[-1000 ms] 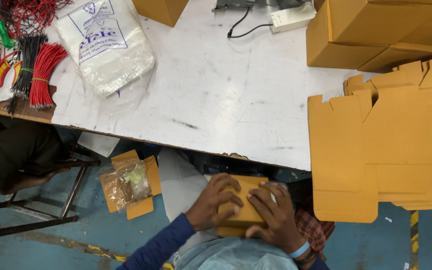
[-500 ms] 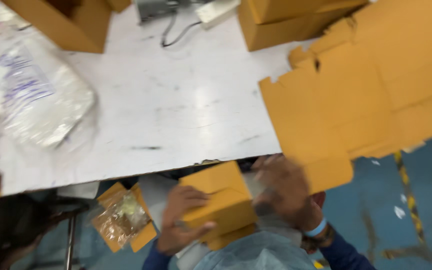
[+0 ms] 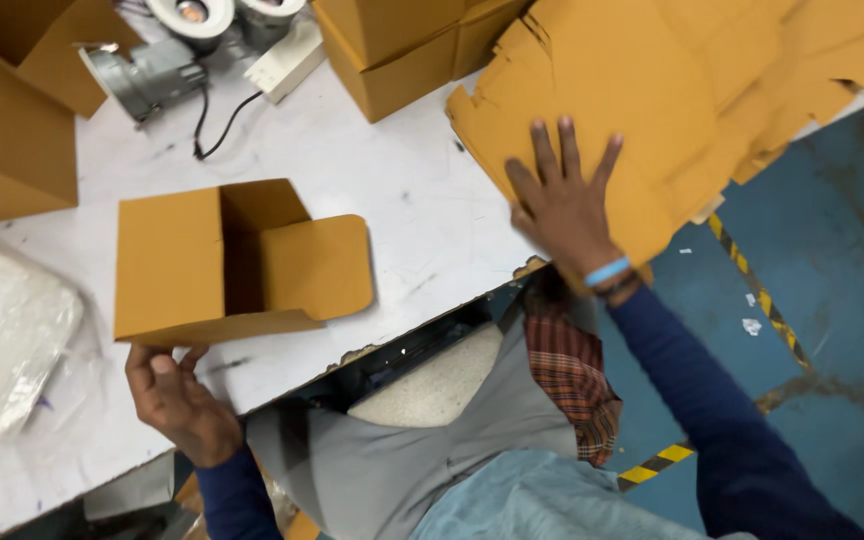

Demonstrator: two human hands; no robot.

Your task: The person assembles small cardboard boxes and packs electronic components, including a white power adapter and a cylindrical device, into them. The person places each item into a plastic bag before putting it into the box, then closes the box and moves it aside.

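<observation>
A folded yellow-brown cardboard box [image 3: 222, 262] lies on its side on the white table [image 3: 392, 160], its open end and flap facing right. My left hand [image 3: 174, 397] is just below the box's near edge, fingers curled and touching its underside. My right hand [image 3: 564, 203] rests flat, fingers spread, on a stack of flat die-cut cardboard blanks [image 3: 682, 90] that overhangs the table's right edge. A blue band is on my right wrist.
Assembled cardboard boxes stand at the back [image 3: 402, 45] and at the far left [image 3: 7, 120]. Round metal light fittings [image 3: 192, 20] with a black cable and a white block lie at the back. A clear plastic bag [image 3: 2, 345] lies at the left. Blue floor with striped tape is at the right.
The box moved from my lap, where both hands held it, up onto the table. My right hand left it and reached right onto the flat blanks. The view swung right.
</observation>
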